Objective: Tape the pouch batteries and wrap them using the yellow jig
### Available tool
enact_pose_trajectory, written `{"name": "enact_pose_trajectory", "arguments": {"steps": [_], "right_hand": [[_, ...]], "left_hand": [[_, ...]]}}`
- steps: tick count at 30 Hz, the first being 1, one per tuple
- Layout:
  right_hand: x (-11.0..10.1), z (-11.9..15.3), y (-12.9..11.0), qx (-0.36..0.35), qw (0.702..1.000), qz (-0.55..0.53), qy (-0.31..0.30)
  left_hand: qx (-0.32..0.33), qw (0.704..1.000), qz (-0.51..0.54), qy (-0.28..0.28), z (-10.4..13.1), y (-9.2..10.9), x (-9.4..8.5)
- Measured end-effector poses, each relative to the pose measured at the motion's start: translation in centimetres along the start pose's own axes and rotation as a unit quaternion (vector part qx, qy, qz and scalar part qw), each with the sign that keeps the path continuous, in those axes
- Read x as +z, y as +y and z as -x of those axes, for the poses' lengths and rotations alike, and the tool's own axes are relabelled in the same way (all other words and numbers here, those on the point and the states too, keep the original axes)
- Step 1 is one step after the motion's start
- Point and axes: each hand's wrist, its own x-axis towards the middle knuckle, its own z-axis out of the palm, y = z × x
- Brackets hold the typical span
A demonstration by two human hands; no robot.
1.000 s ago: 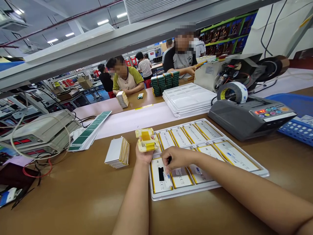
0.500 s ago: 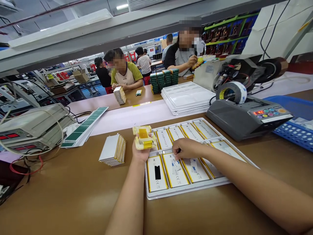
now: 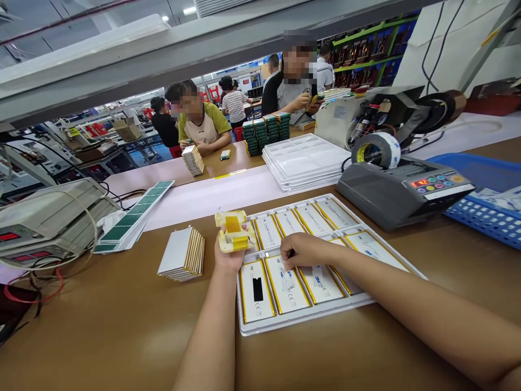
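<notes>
My left hand is closed around a cream plastic holder with amber tape across it, held over the tray's left edge. My right hand is pinched at the upper part of a flat white battery pack with yellow edges; anything between the fingertips is too small to make out. That pack lies in the white plastic tray among several similar packs. The pack at the near left bears a black strip. Pieces of clear, blue-printed film lie on other packs.
A stack of packs stands left of the tray. Behind the tray are stacked white trays and a grey tape dispenser. A blue basket sits right, grey instruments left. Co-workers sit across the bench.
The view has shifted slightly, so the scene sits a little further left. Both hands keep nearly the same places at the tray. The co-worker at the back right has lowered the held piece.
</notes>
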Motion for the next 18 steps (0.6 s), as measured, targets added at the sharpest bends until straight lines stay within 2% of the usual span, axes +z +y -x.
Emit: {"name": "enact_pose_trajectory", "arguments": {"steps": [3,8,10,12,14,16,18], "right_hand": [[-0.3,0.3,-0.6,0.000,1.000,-0.021,-0.020],[-3.4,2.2,0.2,-0.083,0.968,-0.179,-0.153],[-4.4,3.0,1.3,-0.054,0.976,-0.159,-0.138],[-4.7,3.6,2.5,0.014,0.993,-0.079,-0.083],[-4.4,3.9,3.5,0.065,0.997,0.001,-0.031],[-3.9,4.0,4.0,0.074,0.996,0.040,-0.013],[-3.5,4.0,4.1,0.059,0.997,0.045,-0.025]], "left_hand": [[0.002,1.000,0.001,-0.006,0.0,0.0,0.0],[0.006,1.000,-0.022,-0.002,0.1,0.1,0.2],[0.001,1.000,-0.025,-0.005,0.0,0.2,0.2],[-0.006,1.000,-0.024,-0.011,0.0,0.2,0.3],[-0.003,1.000,-0.019,-0.017,-0.1,0.2,0.4],[0.002,1.000,-0.014,-0.024,-0.2,0.2,0.3],[0.005,0.999,-0.013,-0.030,-0.2,0.2,0.3]]}}
